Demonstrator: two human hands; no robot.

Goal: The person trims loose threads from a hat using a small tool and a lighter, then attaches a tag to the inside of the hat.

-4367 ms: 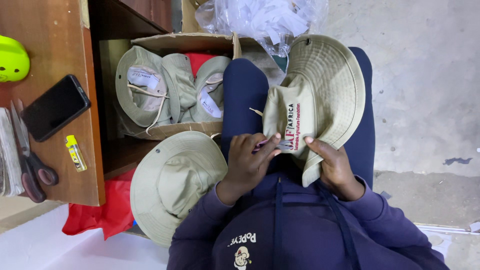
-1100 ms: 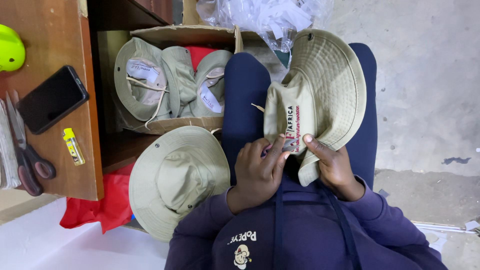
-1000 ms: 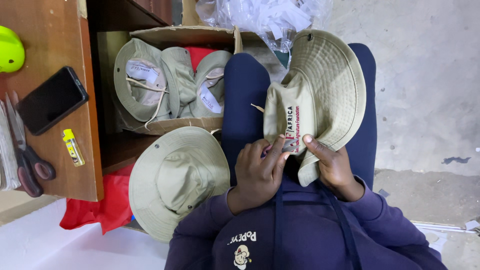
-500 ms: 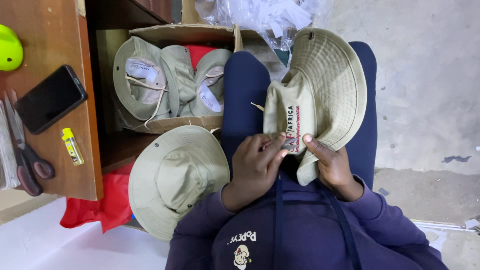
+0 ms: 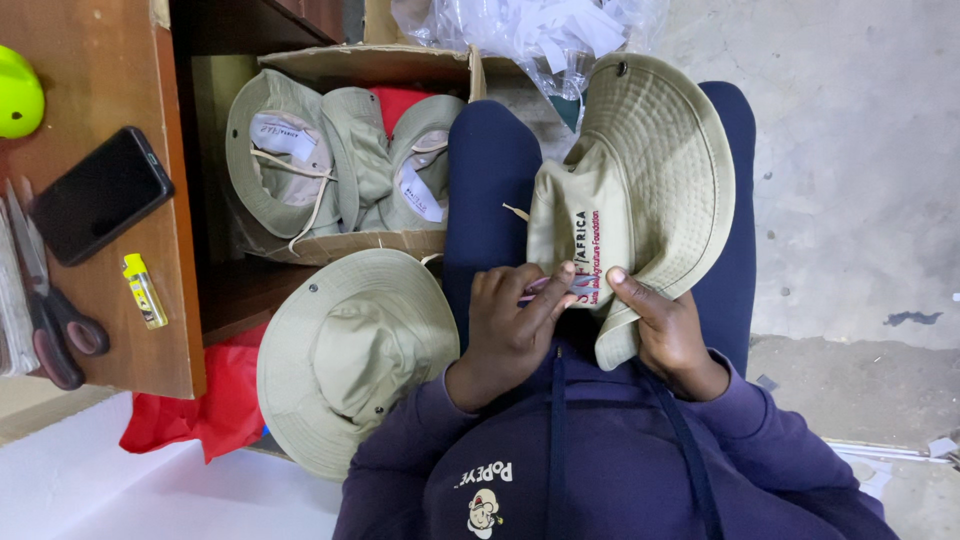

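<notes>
Over a grey concrete floor (image 5: pixel 860 150), the right hand (image 5: pixel 668 335) pinches a khaki cloth bucket hat (image 5: pixel 650 190) steady while the left hand (image 5: pixel 510 330) grips what may be a small red tool (image 5: pixel 533 290).

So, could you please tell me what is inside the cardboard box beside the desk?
The cardboard box holds several khaki bucket hats, brims up with labels and a cord showing, plus something red. Whatever lies beneath them is covered.

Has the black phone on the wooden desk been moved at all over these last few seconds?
No. The black phone lies at the same slant on the wooden desk, between the yellow-green object and the small yellow lighter.
</notes>
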